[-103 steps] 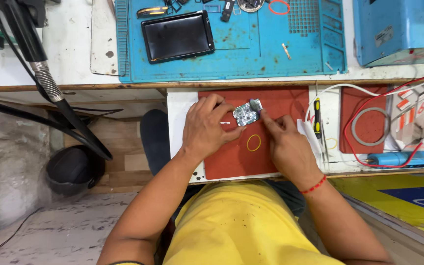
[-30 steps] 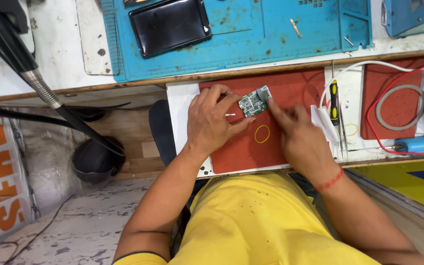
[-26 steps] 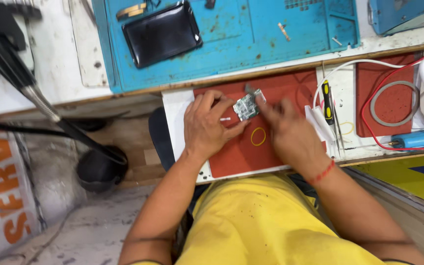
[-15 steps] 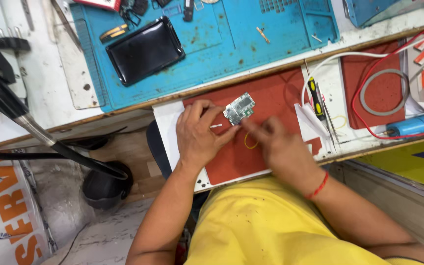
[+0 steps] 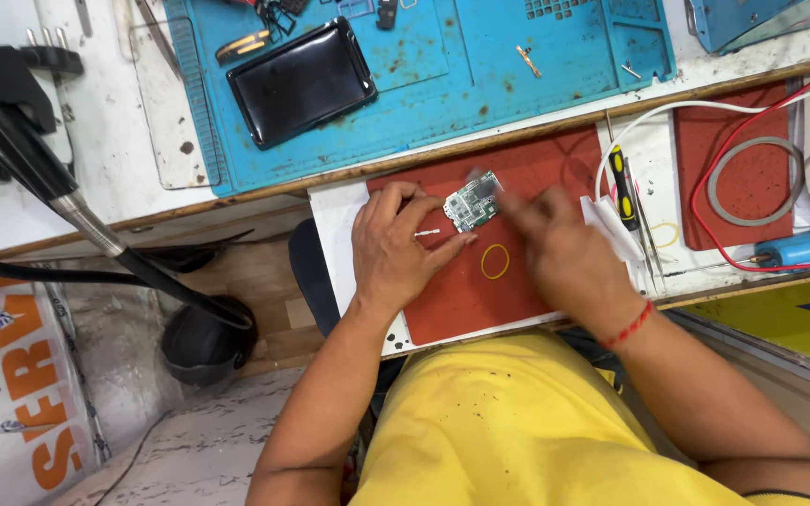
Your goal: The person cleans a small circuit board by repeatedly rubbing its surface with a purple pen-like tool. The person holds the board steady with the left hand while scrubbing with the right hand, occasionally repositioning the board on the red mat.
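On red mat of pull-out surface: small green circuit board, lying near mat's upper edge. Left hand resting beside board, fingers curled and pinching its left and lower edges. Right hand blurred, fingers reaching toward board's right edge; closed or spread, cannot tell. Board judged light, stiff and thin, yet fragile: populated face better left untouched, bare edges and corners best for a hold, flexing to be avoided. Small white part just under left fingers, touching mat. Yellow rubber band flat on mat below board, between both hands, apart from it. Right of mat: yellow-and-black screwdriver, white cloth or paper, grey ring, red wire, blue tool. Above, on blue work mat: black phone back shell, loose screws. Nothing lying over board; only rubber band and white part close by.
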